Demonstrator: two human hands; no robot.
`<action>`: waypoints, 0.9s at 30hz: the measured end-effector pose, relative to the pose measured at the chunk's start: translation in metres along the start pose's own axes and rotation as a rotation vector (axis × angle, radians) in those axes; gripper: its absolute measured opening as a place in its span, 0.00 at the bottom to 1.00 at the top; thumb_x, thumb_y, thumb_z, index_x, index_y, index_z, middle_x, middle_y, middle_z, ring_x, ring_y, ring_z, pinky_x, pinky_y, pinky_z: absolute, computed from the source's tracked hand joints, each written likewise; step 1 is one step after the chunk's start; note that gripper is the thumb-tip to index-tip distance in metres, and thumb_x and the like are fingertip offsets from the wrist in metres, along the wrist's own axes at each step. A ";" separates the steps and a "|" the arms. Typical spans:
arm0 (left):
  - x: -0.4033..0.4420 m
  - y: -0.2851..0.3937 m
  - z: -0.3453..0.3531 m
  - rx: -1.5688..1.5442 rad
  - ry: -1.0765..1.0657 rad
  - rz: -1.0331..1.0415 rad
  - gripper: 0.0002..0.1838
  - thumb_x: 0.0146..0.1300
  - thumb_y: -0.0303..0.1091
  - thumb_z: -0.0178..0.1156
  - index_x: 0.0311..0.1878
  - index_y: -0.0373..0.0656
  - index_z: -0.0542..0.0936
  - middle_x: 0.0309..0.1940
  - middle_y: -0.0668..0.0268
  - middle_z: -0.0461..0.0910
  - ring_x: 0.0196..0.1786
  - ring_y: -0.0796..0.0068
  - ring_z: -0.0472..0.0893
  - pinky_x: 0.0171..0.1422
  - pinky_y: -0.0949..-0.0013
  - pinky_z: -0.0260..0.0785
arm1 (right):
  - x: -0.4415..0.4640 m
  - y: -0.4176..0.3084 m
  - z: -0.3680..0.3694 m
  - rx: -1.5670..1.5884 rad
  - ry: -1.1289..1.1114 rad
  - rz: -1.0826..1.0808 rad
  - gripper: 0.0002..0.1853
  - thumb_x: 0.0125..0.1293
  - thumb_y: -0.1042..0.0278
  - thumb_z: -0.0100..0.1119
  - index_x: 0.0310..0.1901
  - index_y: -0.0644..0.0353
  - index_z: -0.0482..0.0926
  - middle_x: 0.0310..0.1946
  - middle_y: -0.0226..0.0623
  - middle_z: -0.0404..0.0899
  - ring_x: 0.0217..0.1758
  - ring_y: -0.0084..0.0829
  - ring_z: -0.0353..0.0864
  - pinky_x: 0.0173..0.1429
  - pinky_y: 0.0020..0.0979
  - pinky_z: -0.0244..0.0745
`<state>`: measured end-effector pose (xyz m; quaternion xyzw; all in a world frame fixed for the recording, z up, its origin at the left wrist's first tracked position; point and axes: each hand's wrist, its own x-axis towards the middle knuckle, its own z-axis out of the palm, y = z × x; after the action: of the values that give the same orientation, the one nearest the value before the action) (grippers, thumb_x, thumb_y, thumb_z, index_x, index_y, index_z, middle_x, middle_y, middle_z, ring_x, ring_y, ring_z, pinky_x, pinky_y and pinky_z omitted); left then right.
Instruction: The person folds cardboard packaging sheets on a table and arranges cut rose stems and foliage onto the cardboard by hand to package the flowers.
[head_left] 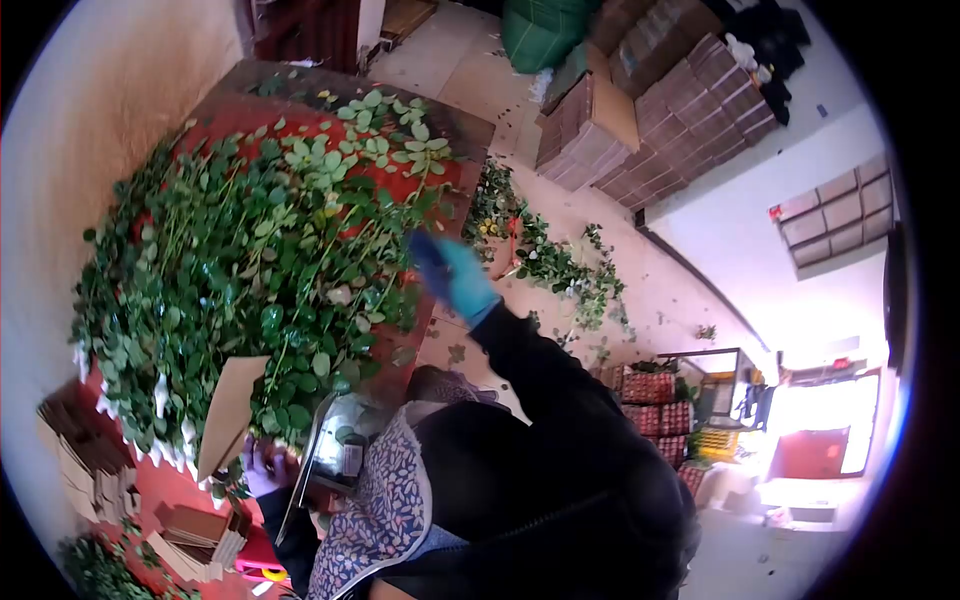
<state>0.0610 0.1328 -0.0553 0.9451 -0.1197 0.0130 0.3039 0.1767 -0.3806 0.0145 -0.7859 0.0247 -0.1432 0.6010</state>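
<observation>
My right hand (455, 275), in a teal and dark blue glove, is stretched out at the table's right edge. Motion smears its fingers, so I cannot tell whether it holds anything. Low on the near side, my left hand (264, 466) in a purple glove is closed at the lower edge of a brown cardboard sheet (232, 412). Leaves partly hide that grip. A large heap of leafy green rose stems (250, 250) covers the red table, with white-wrapped flower heads (162, 395) along its lower left side. A metal-framed device with a label (338, 448) stands beside my left hand.
Folded cardboard pieces (195, 540) lie at the lower left, close to a pink object (260, 555). Fallen leafy stems (560, 265) are scattered on the floor. Stacked cartons (680, 110) and a green sack (545, 35) stand beyond. Red checkered bundles (655, 405) are piled right.
</observation>
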 end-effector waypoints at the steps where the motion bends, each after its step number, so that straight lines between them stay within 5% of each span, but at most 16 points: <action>1: -0.009 -0.027 -0.001 -0.042 0.085 0.164 0.23 0.60 0.36 0.64 0.60 0.43 0.77 0.66 0.43 0.71 0.63 0.40 0.75 0.64 0.49 0.71 | -0.005 0.041 -0.030 0.119 0.206 0.135 0.18 0.69 0.63 0.57 0.57 0.60 0.79 0.43 0.46 0.85 0.37 0.42 0.85 0.40 0.41 0.80; 2: -0.020 -0.037 -0.019 0.058 -0.039 0.037 0.25 0.61 0.37 0.63 0.62 0.42 0.76 0.67 0.41 0.69 0.65 0.38 0.73 0.67 0.48 0.69 | -0.019 0.089 -0.066 -0.586 0.295 0.105 0.20 0.70 0.58 0.53 0.58 0.60 0.78 0.46 0.48 0.84 0.40 0.51 0.84 0.43 0.44 0.79; 3: -0.040 -0.053 -0.030 0.120 -0.030 -0.076 0.27 0.60 0.39 0.66 0.63 0.41 0.76 0.66 0.42 0.71 0.65 0.39 0.73 0.68 0.48 0.68 | -0.019 0.089 -0.091 -0.913 0.200 0.282 0.22 0.70 0.57 0.49 0.61 0.59 0.75 0.53 0.52 0.81 0.47 0.58 0.81 0.50 0.47 0.78; 4: -0.054 -0.053 -0.041 0.244 0.015 -0.048 0.29 0.57 0.41 0.68 0.62 0.41 0.78 0.64 0.44 0.73 0.65 0.42 0.74 0.68 0.49 0.68 | -0.026 0.118 -0.113 -0.922 0.141 0.325 0.24 0.68 0.60 0.49 0.64 0.57 0.72 0.63 0.50 0.75 0.62 0.53 0.77 0.63 0.48 0.71; 5: -0.082 -0.076 -0.052 0.333 -0.042 -0.044 0.29 0.55 0.41 0.70 0.59 0.39 0.79 0.61 0.46 0.75 0.64 0.45 0.75 0.68 0.50 0.69 | -0.027 0.144 -0.122 -0.898 0.151 0.326 0.24 0.68 0.60 0.49 0.64 0.57 0.72 0.63 0.50 0.75 0.62 0.53 0.77 0.63 0.48 0.71; 7: -0.143 -0.084 -0.057 0.325 0.241 -0.190 0.22 0.55 0.38 0.68 0.51 0.37 0.81 0.54 0.50 0.78 0.56 0.46 0.79 0.60 0.51 0.73 | -0.027 0.191 -0.145 -1.270 -0.182 0.249 0.26 0.66 0.60 0.50 0.66 0.57 0.71 0.69 0.44 0.70 0.73 0.48 0.66 0.73 0.52 0.59; 8: -0.150 -0.071 -0.054 0.332 0.284 -0.293 0.22 0.55 0.38 0.68 0.51 0.37 0.81 0.54 0.50 0.78 0.56 0.46 0.79 0.60 0.51 0.73 | -0.020 0.217 -0.144 -1.216 -0.205 0.234 0.27 0.65 0.60 0.52 0.66 0.55 0.71 0.72 0.38 0.67 0.79 0.43 0.57 0.77 0.55 0.50; 13: -0.124 0.005 0.025 0.235 -0.138 -0.796 0.21 0.57 0.37 0.66 0.52 0.37 0.81 0.53 0.51 0.79 0.55 0.49 0.79 0.60 0.52 0.73 | 0.046 0.252 -0.153 -1.079 -0.296 -0.107 0.27 0.64 0.61 0.54 0.65 0.53 0.72 0.72 0.35 0.67 0.79 0.38 0.58 0.78 0.52 0.50; 21: -0.069 0.077 0.102 0.001 -0.495 -0.924 0.20 0.61 0.36 0.63 0.54 0.37 0.81 0.53 0.52 0.80 0.54 0.52 0.80 0.61 0.55 0.74 | 0.128 0.295 -0.147 -1.145 -0.761 -0.174 0.19 0.67 0.62 0.49 0.58 0.49 0.77 0.66 0.32 0.74 0.74 0.36 0.66 0.80 0.58 0.46; 23: -0.059 0.082 0.114 -0.038 -0.520 -0.940 0.20 0.61 0.36 0.62 0.55 0.37 0.81 0.53 0.52 0.80 0.54 0.53 0.80 0.61 0.56 0.74 | 0.118 0.302 -0.148 -1.133 -0.716 -0.196 0.18 0.66 0.63 0.49 0.56 0.49 0.78 0.58 0.30 0.78 0.69 0.36 0.71 0.80 0.59 0.46; 25: -0.054 0.083 0.125 -0.085 -0.531 -0.965 0.19 0.62 0.36 0.62 0.55 0.37 0.80 0.53 0.52 0.81 0.54 0.54 0.81 0.61 0.56 0.74 | 0.106 0.317 -0.144 -1.085 -0.348 -0.365 0.17 0.65 0.62 0.50 0.55 0.49 0.79 0.54 0.28 0.79 0.65 0.35 0.73 0.79 0.59 0.48; 27: -0.049 0.082 0.137 -0.130 -0.529 -0.994 0.19 0.63 0.35 0.61 0.55 0.37 0.80 0.53 0.52 0.81 0.54 0.55 0.81 0.61 0.57 0.74 | 0.089 0.302 -0.164 -1.122 -0.564 -0.199 0.21 0.66 0.65 0.48 0.59 0.49 0.77 0.58 0.33 0.78 0.67 0.39 0.73 0.76 0.61 0.50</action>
<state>-0.0127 -0.0002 -0.1246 0.8382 0.2670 -0.3764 0.2907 0.2606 -0.6368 -0.2165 -0.9873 -0.1363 0.0488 0.0648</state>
